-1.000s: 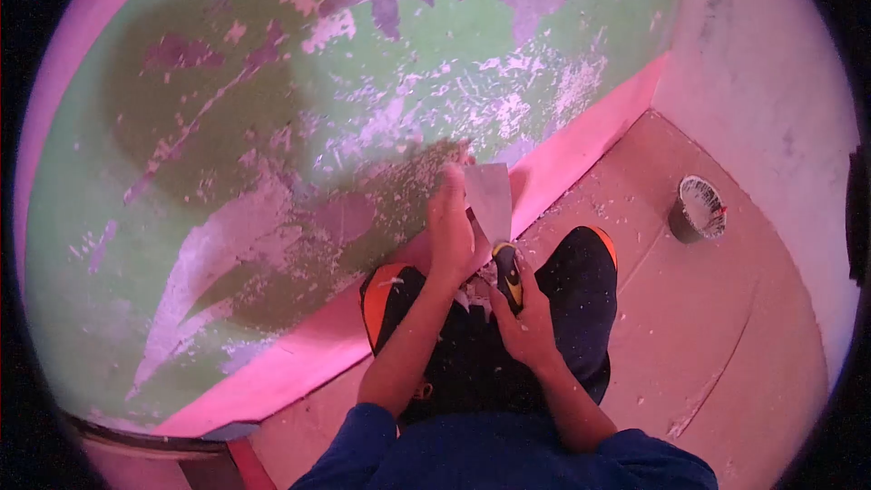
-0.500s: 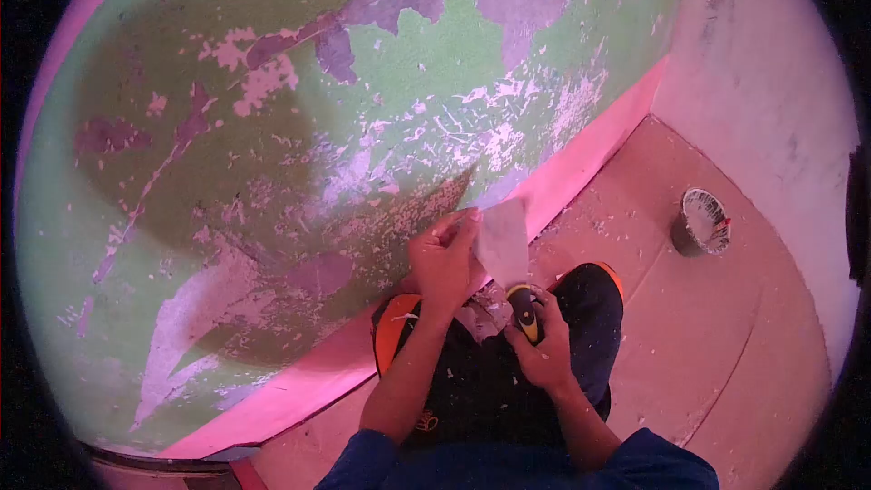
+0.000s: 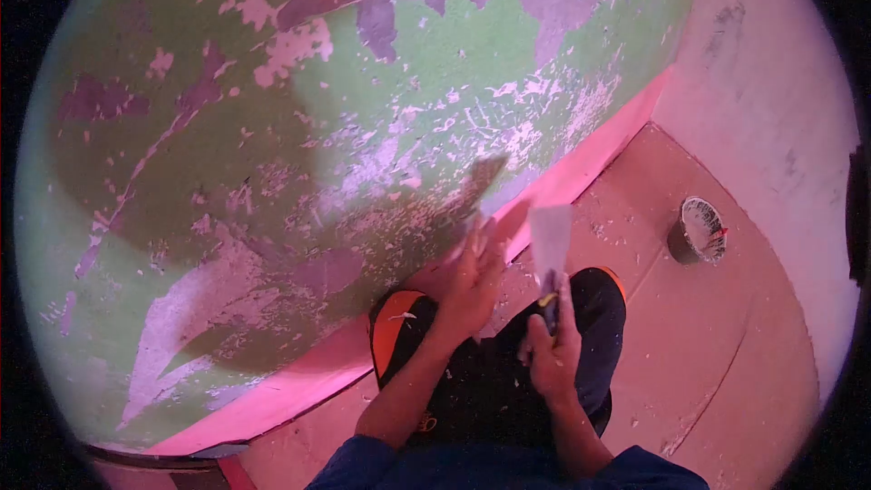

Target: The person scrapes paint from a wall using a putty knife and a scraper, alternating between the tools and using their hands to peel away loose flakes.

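My right hand [image 3: 553,349] is closed around the dark-and-yellow handle of a wide-bladed scraper [image 3: 550,236], its pale blade pointing up and away from me. Just left of the blade, my left hand [image 3: 472,286] is somewhat blurred, with its fingers stretched out and nothing visible in them. It is near the foot of a green wall [image 3: 363,109], apart from the scraper. Paint on this wall is peeling, with purple and pinkish patches showing through. The scraper and left hand cast shadows on the wall.
A small bucket [image 3: 699,231] with a whitish-crusted rim stands on the floor [image 3: 689,336] to the right. A pink strip [image 3: 599,159] runs along the wall's base. A pale wall [image 3: 762,82] rises at right. My knees are bent below my hands, and flakes dot the floor.
My left hand has come off the scraper blade, its fingers straightening. My right hand has moved the scraper slightly right and turned it more upright. The view has shifted slightly.
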`<action>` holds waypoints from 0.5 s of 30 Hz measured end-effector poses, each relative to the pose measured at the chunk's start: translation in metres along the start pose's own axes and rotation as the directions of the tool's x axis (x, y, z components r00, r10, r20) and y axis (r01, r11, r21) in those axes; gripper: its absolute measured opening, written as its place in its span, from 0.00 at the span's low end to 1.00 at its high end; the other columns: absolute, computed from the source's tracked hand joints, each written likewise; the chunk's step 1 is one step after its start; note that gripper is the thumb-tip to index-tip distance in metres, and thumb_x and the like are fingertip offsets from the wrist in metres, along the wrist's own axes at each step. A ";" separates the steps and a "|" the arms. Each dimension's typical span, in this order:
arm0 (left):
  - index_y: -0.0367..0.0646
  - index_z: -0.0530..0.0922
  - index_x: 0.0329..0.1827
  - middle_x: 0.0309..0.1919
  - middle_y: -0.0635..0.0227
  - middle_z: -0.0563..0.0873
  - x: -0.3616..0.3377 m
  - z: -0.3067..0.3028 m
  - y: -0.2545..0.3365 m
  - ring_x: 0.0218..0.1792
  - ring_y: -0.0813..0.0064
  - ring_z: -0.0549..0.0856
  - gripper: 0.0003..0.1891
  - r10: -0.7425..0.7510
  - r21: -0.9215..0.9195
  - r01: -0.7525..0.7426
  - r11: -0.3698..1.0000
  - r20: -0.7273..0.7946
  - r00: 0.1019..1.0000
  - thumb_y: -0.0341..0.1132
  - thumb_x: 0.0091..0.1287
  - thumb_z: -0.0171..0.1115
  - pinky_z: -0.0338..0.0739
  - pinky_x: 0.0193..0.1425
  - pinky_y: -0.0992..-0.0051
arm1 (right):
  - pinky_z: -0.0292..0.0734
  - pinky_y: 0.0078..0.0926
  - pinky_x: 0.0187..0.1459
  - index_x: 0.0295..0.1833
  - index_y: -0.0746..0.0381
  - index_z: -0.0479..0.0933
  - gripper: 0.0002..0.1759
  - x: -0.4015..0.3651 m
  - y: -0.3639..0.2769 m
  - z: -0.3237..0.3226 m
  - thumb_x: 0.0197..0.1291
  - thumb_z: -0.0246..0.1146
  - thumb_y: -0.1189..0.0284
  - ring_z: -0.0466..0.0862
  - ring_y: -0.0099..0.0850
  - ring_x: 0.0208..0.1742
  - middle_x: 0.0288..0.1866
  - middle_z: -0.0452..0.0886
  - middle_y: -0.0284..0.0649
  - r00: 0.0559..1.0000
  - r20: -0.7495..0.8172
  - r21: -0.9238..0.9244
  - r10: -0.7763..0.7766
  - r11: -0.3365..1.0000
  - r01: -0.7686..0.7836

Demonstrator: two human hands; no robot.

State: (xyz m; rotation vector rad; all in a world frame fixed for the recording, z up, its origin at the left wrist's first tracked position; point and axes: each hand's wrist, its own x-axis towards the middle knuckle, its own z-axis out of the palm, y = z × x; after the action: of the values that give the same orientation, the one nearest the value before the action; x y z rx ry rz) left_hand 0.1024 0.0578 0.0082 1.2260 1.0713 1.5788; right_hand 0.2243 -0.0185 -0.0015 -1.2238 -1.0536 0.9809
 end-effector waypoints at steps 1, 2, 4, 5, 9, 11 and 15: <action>0.34 0.61 0.62 0.54 0.54 0.75 -0.002 -0.008 -0.005 0.50 0.69 0.78 0.25 -0.174 -0.051 0.182 0.982 0.131 0.976 0.44 0.70 0.44 0.76 0.49 0.72 | 0.68 0.17 0.35 0.65 0.64 0.60 0.25 -0.001 -0.018 0.009 0.60 0.52 0.78 0.72 0.20 0.35 0.41 0.75 0.39 0.989 0.135 0.018 0.059 0.998 -0.062; 0.35 0.58 0.64 0.55 0.54 0.74 -0.003 -0.015 -0.005 0.52 0.66 0.77 0.28 -0.328 -0.081 0.359 0.930 0.264 0.907 0.49 0.70 0.42 0.76 0.49 0.70 | 0.73 0.25 0.47 0.63 0.65 0.63 0.24 -0.001 -0.029 0.018 0.60 0.54 0.77 0.77 0.28 0.49 0.50 0.77 0.48 0.956 0.271 0.026 0.112 0.992 -0.124; 0.36 0.57 0.65 0.50 0.56 0.77 0.002 -0.024 0.010 0.46 0.63 0.80 0.35 -0.213 -0.130 0.275 0.952 0.361 0.908 0.59 0.68 0.33 0.75 0.50 0.68 | 0.74 0.27 0.45 0.61 0.65 0.65 0.22 0.002 -0.020 0.045 0.60 0.53 0.76 0.78 0.34 0.50 0.52 0.75 0.51 0.952 0.293 -0.022 -0.094 0.994 0.105; 0.36 0.57 0.65 0.47 0.57 0.77 0.001 -0.029 0.028 0.44 0.63 0.80 0.38 -0.222 -0.334 0.357 0.872 0.379 0.898 0.62 0.66 0.31 0.76 0.49 0.67 | 0.73 0.28 0.47 0.60 0.65 0.66 0.21 0.003 -0.023 0.057 0.60 0.53 0.76 0.77 0.37 0.51 0.52 0.75 0.52 0.934 0.314 -0.033 -0.173 0.981 0.192; 0.38 0.57 0.66 0.35 0.66 0.74 -0.001 -0.053 0.024 0.29 0.71 0.78 0.40 -0.231 -0.634 0.435 0.640 0.381 0.895 0.64 0.65 0.24 0.75 0.36 0.73 | 0.70 0.28 0.49 0.60 0.66 0.67 0.20 -0.008 -0.014 0.092 0.61 0.50 0.77 0.75 0.37 0.54 0.53 0.74 0.52 0.913 0.336 -0.122 -0.232 0.950 0.286; 0.38 0.59 0.64 0.23 0.72 0.67 0.000 -0.050 0.039 0.19 0.78 0.69 0.38 -0.329 -0.542 0.476 0.693 0.350 0.877 0.64 0.65 0.26 0.69 0.26 0.78 | 0.63 0.26 0.57 0.60 0.69 0.65 0.21 -0.008 -0.018 0.104 0.61 0.47 0.81 0.69 0.37 0.61 0.58 0.70 0.53 0.902 0.274 -0.078 -0.333 0.927 0.366; 0.35 0.64 0.56 0.22 0.73 0.67 0.013 -0.044 0.058 0.16 0.78 0.69 0.41 -0.380 -0.418 0.467 0.779 0.277 0.882 0.68 0.62 0.31 0.69 0.19 0.76 | 0.57 0.30 0.62 0.60 0.71 0.65 0.21 -0.006 -0.046 0.109 0.60 0.46 0.82 0.60 0.41 0.68 0.61 0.65 0.57 0.939 0.275 -0.094 -0.207 0.966 0.240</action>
State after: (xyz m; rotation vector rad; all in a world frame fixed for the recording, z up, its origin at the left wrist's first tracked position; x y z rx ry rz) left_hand 0.0510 0.0490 0.0604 0.7050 0.7156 1.2437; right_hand 0.1177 -0.0028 0.0478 -1.0636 -1.4508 0.9252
